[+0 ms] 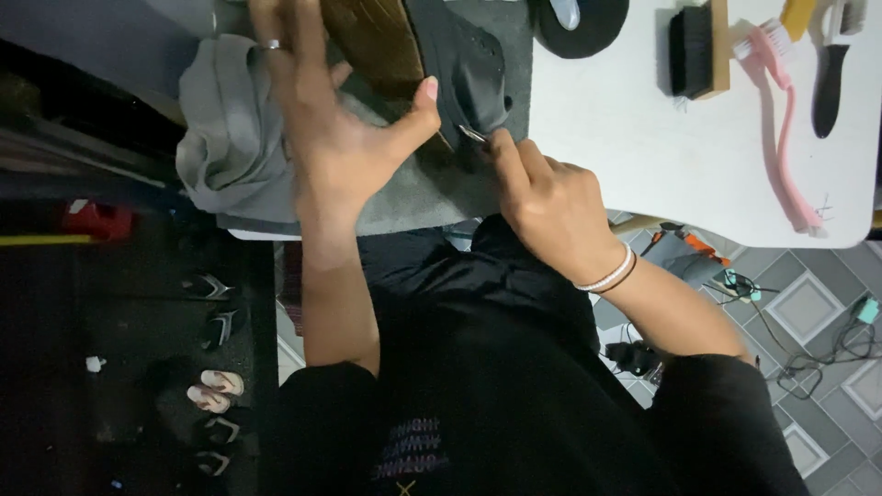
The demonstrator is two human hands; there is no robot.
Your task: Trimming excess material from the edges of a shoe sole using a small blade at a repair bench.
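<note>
A black shoe (464, 55) with a brown sole (372, 41) lies on a grey mat (427, 188) at the table's near edge. My left hand (331, 119) rests on it with fingers spread, the thumb pressed against the black upper. My right hand (542, 197) pinches a thin metal tool (472, 134) whose tip touches the shoe's edge. A ring sits on one left finger and a white bracelet on my right wrist.
A grey cloth (225, 129) is bunched at the mat's left. On the white table (634, 147) lie a black brush with a wooden back (694, 50), a pink long-handled brush (781, 129) and a black-handled brush (831, 78). Sandals (213, 390) and cables (808, 354) lie on the floor.
</note>
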